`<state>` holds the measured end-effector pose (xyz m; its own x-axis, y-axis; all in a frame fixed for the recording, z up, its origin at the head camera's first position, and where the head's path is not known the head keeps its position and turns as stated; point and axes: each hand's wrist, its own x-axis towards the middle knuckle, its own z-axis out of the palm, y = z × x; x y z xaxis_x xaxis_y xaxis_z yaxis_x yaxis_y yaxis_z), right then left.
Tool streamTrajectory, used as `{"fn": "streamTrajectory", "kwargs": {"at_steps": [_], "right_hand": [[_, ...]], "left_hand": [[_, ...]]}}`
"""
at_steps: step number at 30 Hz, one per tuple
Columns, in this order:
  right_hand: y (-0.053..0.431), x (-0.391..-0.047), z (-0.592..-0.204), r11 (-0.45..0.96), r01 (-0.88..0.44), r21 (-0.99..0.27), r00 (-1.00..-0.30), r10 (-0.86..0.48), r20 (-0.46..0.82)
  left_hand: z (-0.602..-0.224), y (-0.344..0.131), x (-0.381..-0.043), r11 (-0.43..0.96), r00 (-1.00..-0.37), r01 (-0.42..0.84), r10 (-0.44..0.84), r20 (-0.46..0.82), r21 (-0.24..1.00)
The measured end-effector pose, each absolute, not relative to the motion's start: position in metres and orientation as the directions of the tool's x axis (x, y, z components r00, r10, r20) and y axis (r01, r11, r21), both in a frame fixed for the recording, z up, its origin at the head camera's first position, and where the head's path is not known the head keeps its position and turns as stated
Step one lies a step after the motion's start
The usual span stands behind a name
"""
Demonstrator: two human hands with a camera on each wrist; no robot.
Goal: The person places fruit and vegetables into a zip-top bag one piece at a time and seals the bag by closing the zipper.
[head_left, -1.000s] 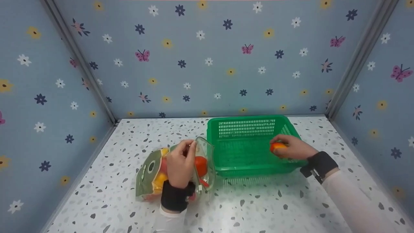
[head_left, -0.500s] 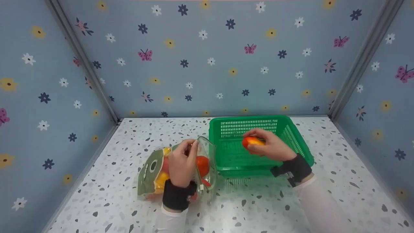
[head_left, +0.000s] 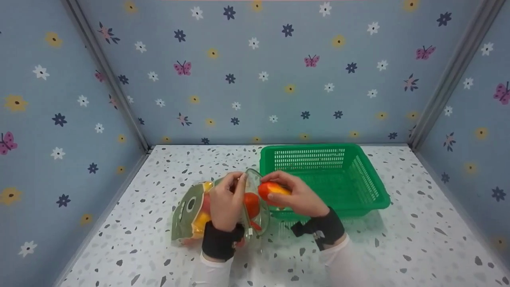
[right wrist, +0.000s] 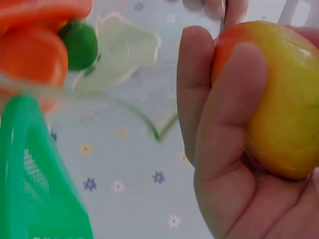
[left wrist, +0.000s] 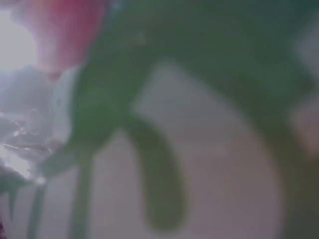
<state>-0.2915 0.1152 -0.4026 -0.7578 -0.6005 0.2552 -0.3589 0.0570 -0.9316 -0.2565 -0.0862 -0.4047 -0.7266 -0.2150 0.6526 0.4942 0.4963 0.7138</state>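
My left hand [head_left: 226, 201] pinches the upper edge of a clear zip bag [head_left: 184, 223] printed with a green cartoon face. Through the plastic show a round orange-red piece [head_left: 251, 204] and yellow pieces; the right wrist view adds a small green one [right wrist: 80, 46]. In my right hand [head_left: 301, 195] is a red-and-yellow mango [right wrist: 291, 99], gripped between thumb and fingers. It sits right beside the bag's mouth in the head view, close to my left fingertips. The left wrist view is filled by the blurred green print, with a pinkish-red piece [left wrist: 62, 35] at its upper left.
A green plastic basket [head_left: 380, 193] with slotted walls stands right of the bag, and its near left part lies behind my right hand. The speckled white table [head_left: 131, 223] is bounded by flower-patterned panels [head_left: 271, 59] at the back and both sides.
My right hand has carried the mango leftward from over the basket to the bag's mouth. My left hand keeps its pinch on the bag's edge.
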Motion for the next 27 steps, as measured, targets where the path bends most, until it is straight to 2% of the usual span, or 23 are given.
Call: {"fn": "streamTrajectory", "kwargs": {"at_steps": [6,12,17,20,24,27], "right_hand": [[0.087,-0.285,-0.41,0.015,-0.32,-0.947,-0.74,-0.628,0.24],[0.07,-0.284,-0.422,0.063,-0.34,-0.938,-0.71,-0.672,0.212],[0.056,-0.285,-0.437,0.027,-0.431,-0.902,-0.692,-0.651,0.311],[0.046,-0.286,-0.445,-0.013,-0.458,-0.889,-0.713,-0.592,0.376],[0.035,-0.287,-0.456,0.078,-0.55,-0.832,-0.747,-0.49,0.448],[0.029,-0.286,-0.466,0.234,-0.655,-0.718,-0.729,-0.447,0.519]], "left_hand": [[-0.404,-0.086,-0.255,0.519,-0.726,0.483,-0.214,0.654,0.706],[-0.405,-0.084,-0.257,0.542,-0.695,0.496,-0.221,0.684,0.678],[-0.407,-0.084,-0.256,0.574,-0.683,0.489,-0.216,0.698,0.657],[-0.405,-0.084,-0.255,0.591,-0.683,0.48,-0.212,0.699,0.649],[-0.404,-0.083,-0.254,0.602,-0.688,0.473,-0.204,0.697,0.644],[-0.404,-0.082,-0.253,0.602,-0.696,0.469,-0.2,0.69,0.647]]}}
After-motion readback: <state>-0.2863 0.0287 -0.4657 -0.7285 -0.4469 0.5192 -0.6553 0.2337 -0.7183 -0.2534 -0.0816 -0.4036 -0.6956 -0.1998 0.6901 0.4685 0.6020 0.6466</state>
